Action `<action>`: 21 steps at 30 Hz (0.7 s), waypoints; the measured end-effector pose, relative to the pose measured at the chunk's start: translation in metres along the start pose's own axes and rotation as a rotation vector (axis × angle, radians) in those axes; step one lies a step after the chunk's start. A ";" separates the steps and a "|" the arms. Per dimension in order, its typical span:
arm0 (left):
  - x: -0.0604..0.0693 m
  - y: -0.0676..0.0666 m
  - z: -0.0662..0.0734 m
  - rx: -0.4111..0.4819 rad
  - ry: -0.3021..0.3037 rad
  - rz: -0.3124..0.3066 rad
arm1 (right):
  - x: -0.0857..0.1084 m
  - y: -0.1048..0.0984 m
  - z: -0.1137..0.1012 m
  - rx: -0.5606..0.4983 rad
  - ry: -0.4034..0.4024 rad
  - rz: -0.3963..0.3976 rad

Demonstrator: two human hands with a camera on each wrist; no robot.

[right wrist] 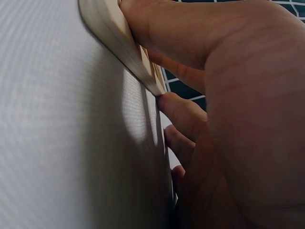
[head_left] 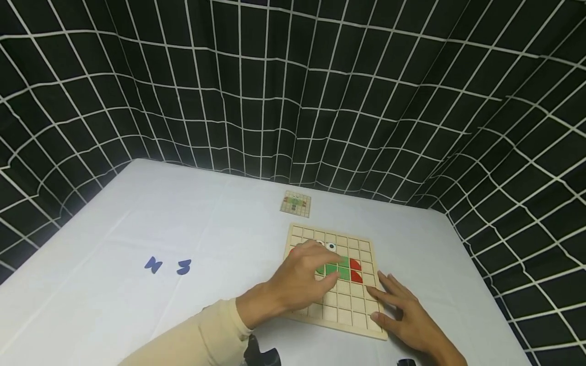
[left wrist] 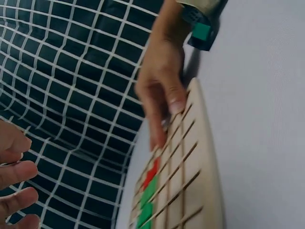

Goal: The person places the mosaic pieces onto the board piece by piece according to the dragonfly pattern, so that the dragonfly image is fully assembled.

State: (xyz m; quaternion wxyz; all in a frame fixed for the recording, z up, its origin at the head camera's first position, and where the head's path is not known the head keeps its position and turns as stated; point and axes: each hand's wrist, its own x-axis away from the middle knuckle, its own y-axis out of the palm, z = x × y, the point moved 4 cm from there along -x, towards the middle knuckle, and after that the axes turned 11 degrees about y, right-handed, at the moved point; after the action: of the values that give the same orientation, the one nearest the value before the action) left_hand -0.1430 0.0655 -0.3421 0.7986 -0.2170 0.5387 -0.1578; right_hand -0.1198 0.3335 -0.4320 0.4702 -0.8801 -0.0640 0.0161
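A light wooden grid board (head_left: 357,305) lies on the white-covered table. Set in its cells are green pieces (head_left: 338,272), red pieces (head_left: 355,264) with curved edges and a white eye piece (head_left: 331,247). Above the board's left part hovers my left hand (head_left: 299,277), thumb and index finger spread apart with nothing seen between them; it hides some cells. In the left wrist view its fingertips (left wrist: 19,174) stand clear of the board. My right hand (head_left: 405,315) rests at the board's right edge, thumb and index finger touching the rim, the other fingers extended beside it.
Beyond the board lies a small pattern card (head_left: 295,204) showing a similar picture on a grid. To the left, two dark blue pieces (head_left: 153,265) lie apart on the table. A black curtain (head_left: 256,91) with white grid lines surrounds the table's back and sides.
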 end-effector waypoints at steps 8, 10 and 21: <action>0.019 -0.057 -0.005 -0.039 -0.020 0.099 | 0.000 0.000 0.000 -0.039 -0.012 0.004; 0.027 -0.070 -0.007 -0.067 -0.045 0.119 | 0.000 0.001 0.001 -0.040 -0.015 0.006; 0.062 -0.124 -0.011 -0.182 -0.064 0.217 | 0.000 0.000 0.000 -0.018 0.004 0.015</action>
State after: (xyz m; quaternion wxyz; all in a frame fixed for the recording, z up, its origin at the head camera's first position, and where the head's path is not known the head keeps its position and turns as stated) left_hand -0.1322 -0.0726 -0.3308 0.8048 -0.2340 0.5453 -0.0142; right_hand -0.1201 0.3333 -0.4319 0.4623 -0.8847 -0.0567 0.0174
